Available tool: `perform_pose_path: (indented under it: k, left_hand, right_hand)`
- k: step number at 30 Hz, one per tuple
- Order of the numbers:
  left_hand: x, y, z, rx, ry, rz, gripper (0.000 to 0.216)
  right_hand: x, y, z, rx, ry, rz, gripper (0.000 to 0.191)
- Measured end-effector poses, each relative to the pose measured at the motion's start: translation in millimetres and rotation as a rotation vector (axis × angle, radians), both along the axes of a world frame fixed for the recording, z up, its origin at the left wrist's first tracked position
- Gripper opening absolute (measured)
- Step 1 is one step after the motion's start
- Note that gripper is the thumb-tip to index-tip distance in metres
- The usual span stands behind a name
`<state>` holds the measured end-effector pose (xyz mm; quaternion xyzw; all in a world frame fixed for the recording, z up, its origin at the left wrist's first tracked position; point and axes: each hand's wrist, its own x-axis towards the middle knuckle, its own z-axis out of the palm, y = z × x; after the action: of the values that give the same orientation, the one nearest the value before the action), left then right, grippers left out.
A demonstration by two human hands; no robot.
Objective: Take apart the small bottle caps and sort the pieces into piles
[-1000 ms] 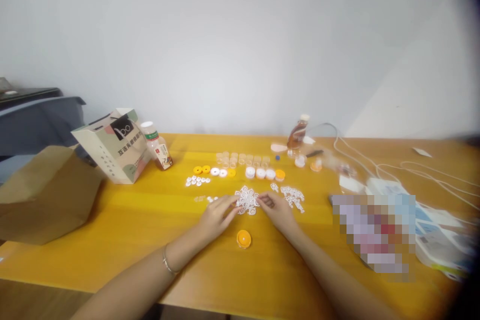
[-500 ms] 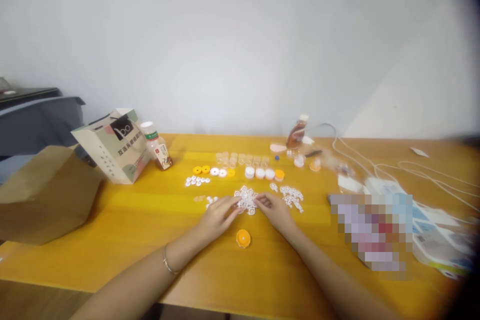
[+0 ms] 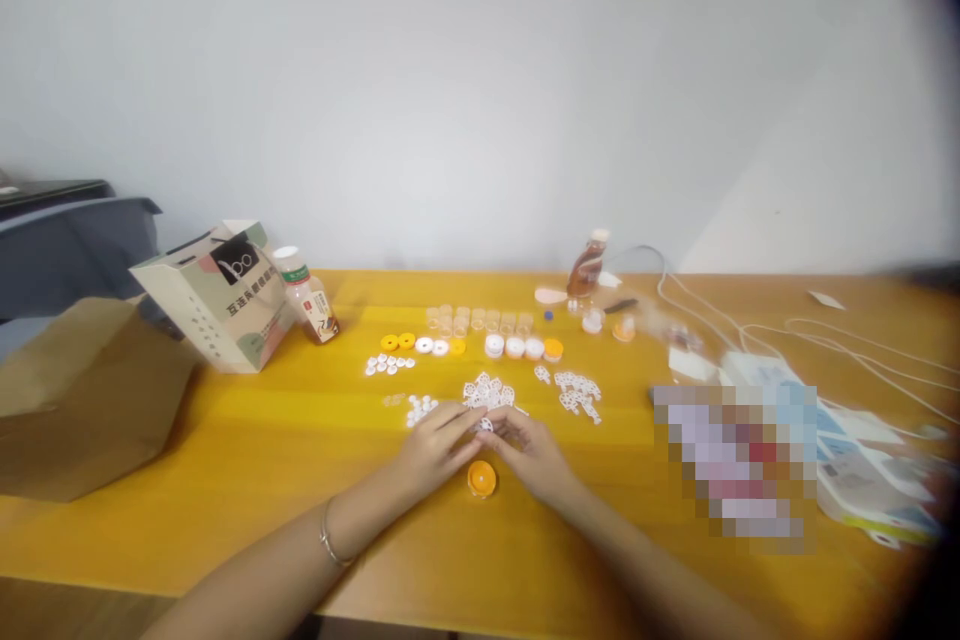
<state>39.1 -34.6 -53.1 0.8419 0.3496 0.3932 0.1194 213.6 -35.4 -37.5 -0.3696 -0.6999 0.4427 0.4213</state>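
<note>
My left hand (image 3: 441, 442) and my right hand (image 3: 531, 448) meet at the table's middle, fingers pinched round one small white openwork plastic piece (image 3: 486, 425). Just beyond the fingertips lies a pile of similar white pieces (image 3: 487, 388), its front partly hidden by my hands. An orange round cap-like part (image 3: 481, 479) rests on the table below them. Small white round pieces (image 3: 421, 409) sit left of the pile. To the right, more white openwork pieces (image 3: 577, 390) are spread out.
Behind are clear cups (image 3: 478, 320), yellow rings (image 3: 397, 342) and white lidded rounds (image 3: 514, 348). A paper bag (image 3: 244, 295) and a bottle (image 3: 307, 300) stand left. A brown bottle (image 3: 587, 265) stands at the back; cables (image 3: 739, 332) and a blurred-out item (image 3: 739, 470) lie right.
Both hands have drawn back from the pile towards me and come together, now with a white openwork piece between the fingers. The view has shifted slightly.
</note>
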Motion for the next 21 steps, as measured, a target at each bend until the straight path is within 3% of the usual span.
perform_pose_path:
  k: [3, 5, 10, 13, 16, 21]
  left_hand:
    - [1.2, 0.7, 1.3, 0.038, 0.007, -0.01, 0.036]
    - [1.0, 1.1, 3.0, 0.074, 0.008, 0.001, 0.038]
    - [-6.3, 3.2, 12.2, 0.158, 0.095, -0.013, 0.033]
    - [-12.3, 5.8, 18.5, 0.175, 0.236, -0.108, 0.029]
    - [-15.1, 8.2, 22.3, 0.136, 0.358, -0.161, 0.04]
    - [-13.0, 7.5, 23.7, 0.033, 0.466, -0.206, 0.053]
  right_hand:
    - [2.1, 4.5, 0.1, -0.031, 0.033, 0.023, 0.016]
    - [9.8, 12.0, 1.7, -0.038, 0.034, -0.041, 0.019]
    - [60.6, 45.0, 7.9, 0.0, -0.054, -0.471, 0.029]
    - [97.7, 62.0, 9.7, -0.051, -0.255, -0.597, 0.02]
    - [119.8, 68.4, 10.0, -0.057, -0.453, -0.626, 0.017]
    - [123.7, 68.2, 7.6, -0.077, -0.654, -0.592, 0.018]
